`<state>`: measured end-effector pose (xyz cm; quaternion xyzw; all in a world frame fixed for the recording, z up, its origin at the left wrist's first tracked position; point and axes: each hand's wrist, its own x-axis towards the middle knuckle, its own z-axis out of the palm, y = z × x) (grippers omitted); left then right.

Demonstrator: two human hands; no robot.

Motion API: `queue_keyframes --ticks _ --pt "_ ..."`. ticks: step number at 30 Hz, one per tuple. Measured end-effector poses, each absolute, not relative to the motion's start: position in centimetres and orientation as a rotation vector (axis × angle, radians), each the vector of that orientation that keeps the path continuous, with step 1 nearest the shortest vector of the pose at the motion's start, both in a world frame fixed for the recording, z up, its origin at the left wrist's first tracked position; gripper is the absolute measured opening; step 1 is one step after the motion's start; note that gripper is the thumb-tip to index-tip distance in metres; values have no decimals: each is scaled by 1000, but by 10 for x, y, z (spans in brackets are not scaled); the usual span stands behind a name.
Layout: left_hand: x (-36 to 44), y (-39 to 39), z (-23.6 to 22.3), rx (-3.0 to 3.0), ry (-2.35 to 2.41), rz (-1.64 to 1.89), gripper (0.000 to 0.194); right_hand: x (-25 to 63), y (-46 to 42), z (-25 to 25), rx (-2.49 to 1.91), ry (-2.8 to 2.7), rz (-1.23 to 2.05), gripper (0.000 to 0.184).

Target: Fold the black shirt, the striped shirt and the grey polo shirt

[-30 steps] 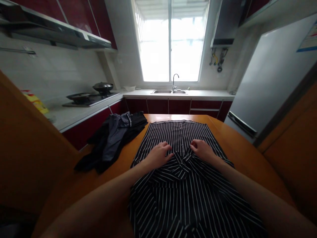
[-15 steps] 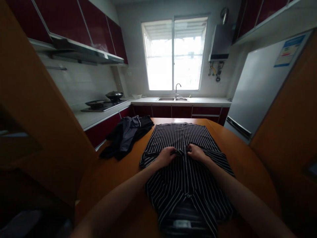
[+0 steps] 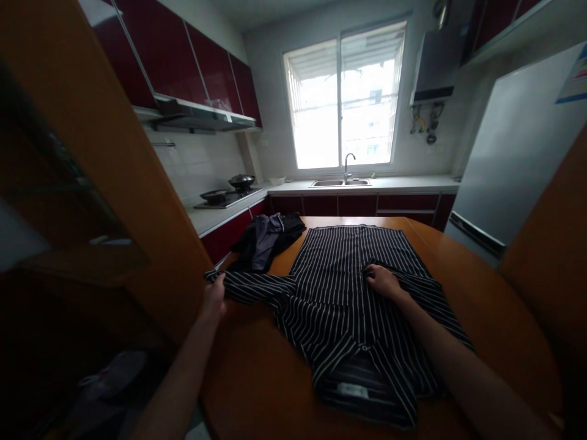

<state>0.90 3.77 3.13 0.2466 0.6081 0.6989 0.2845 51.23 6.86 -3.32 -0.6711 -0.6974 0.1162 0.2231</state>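
A black shirt with white stripes point(image 3: 330, 263) lies spread on the table, its collar toward me and its hem toward the window. My left hand point(image 3: 215, 293) is closed on the end of one sleeve, which is stretched out to the left, past the table's left edge. On the shirt's right half, my right hand point(image 3: 381, 281) is closed on the cuff of the other sleeve, which lies folded in across the front. A pale label shows inside the collar.
Dark trousers or similar clothes point(image 3: 268, 238) lie heaped at the table's point(image 3: 495, 305) far left. A wooden cabinet or door panel point(image 3: 151, 201) stands close on the left, and a fridge point(image 3: 513, 140) on the right. Beyond are a sink point(image 3: 328, 183) and a stove point(image 3: 229, 197) with pans.
My left hand has moved from the shirt's middle out to the left, drawing the sleeve outward with it. My right hand stays at the other cuff. The view has turned slightly left.
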Motion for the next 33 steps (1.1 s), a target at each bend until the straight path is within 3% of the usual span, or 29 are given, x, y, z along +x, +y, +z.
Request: queue_keyframes --ticks 4,8,12,16,23,28,33 --pt "-14 22 18 656 1742 1782 19 513 70 -36 -1841 -1860 318 32" --pt "-19 22 13 798 1819 1720 39 517 73 -31 -1796 -1774 307 24" --pt "-10 19 9 1445 2174 1673 55 545 74 -7 -1755 -1627 281 30" --pt "2 19 4 2063 2323 1540 49 614 65 33 -1706 -1345 183 35" --pt "5 32 -6 2374 2236 1288 41 754 -14 86 -1834 -979 -235 27" --pt "18 31 -4 2640 1894 1166 37 787 -72 69 -2182 -936 -445 36" --pt "47 13 -1 2735 1366 1085 27 740 -91 29 -2278 -1143 -501 46"
